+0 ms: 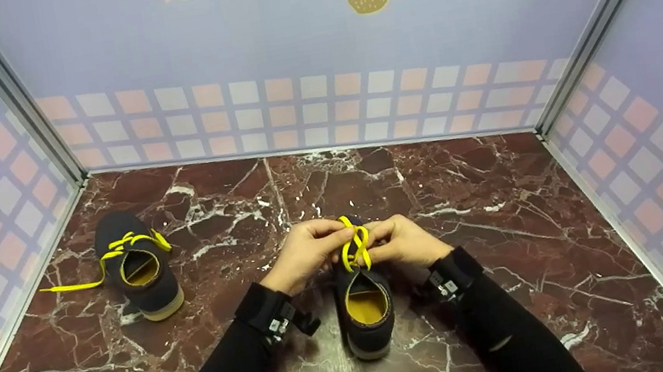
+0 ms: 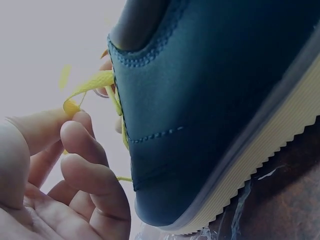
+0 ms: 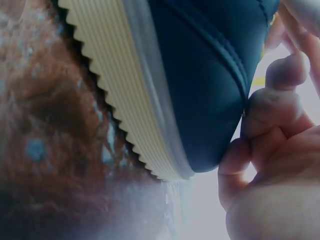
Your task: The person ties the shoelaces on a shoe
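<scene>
A dark shoe (image 1: 372, 341) with a yellow lining stands in the middle, its heel toward me. Above its tongue the yellow shoelace (image 1: 349, 258) forms loops between my two hands. My left hand (image 1: 310, 250) pinches the lace between thumb and index finger; the left wrist view shows the lace (image 2: 90, 82) running from the shoe to those fingertips. From the other side my right hand (image 1: 407, 242) pinches the lace too, in the head view. In the right wrist view its curled fingers (image 3: 275, 112) lie against the shoe's upper (image 3: 200, 100), and the lace is mostly hidden.
A second dark shoe (image 1: 158, 296) stands at the left, one yellow lace end (image 1: 72, 287) trailing on the red-brown marbled surface (image 1: 228, 210). Patterned panels stand behind and at both sides, including the back wall (image 1: 278, 26). Small white specks lie beyond my hands.
</scene>
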A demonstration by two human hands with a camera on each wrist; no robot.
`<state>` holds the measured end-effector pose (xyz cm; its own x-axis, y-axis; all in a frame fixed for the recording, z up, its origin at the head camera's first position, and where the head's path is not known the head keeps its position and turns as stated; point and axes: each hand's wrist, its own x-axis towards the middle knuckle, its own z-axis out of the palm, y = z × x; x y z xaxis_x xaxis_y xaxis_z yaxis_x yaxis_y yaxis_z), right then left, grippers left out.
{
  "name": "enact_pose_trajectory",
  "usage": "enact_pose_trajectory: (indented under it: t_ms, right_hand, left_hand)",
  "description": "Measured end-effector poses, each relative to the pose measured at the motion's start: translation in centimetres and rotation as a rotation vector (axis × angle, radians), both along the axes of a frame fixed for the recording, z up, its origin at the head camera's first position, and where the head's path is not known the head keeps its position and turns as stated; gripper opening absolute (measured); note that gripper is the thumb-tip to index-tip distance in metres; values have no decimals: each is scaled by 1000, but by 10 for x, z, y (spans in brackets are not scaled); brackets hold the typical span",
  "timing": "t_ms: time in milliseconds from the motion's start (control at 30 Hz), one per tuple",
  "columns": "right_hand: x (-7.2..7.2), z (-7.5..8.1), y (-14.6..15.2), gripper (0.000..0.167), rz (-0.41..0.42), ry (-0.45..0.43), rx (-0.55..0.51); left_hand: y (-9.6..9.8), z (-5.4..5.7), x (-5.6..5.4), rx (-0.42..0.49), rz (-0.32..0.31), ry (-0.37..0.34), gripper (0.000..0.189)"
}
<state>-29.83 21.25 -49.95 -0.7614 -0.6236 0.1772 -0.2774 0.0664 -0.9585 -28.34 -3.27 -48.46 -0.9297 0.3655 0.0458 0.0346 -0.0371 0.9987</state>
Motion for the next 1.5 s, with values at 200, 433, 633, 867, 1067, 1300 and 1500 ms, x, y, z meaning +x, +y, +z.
enact_pose_trajectory:
  t_ms: [200,433,633,867,1067,1300,1500]
  right_hand:
    - [-3,1,5,5,3,61,14]
    - [-4,9,12,7,-101,215,106]
    - [-5,14,21,12,-183,309,249]
    - [-10,14,30,13,-205,362,443]
    - [-10,18,40,12,-159,335,541]
    - [-8,24,50,10,-109,196,692]
    - [-7,22,54,11,-97,124,779]
  left_hand:
    - [-1,2,2,13,8,-21,21]
    - [0,4,2,61,8,-70,17]
    - [1,4,2,65,3,-76,18]
    - [0,2,1,95,-29,-72,17]
    - [-4,1,1,103,-94,-57,9]
    - [-15,1,-2,47,-219,-4,8]
    - [-29,0,-7,9,-315,-5,9]
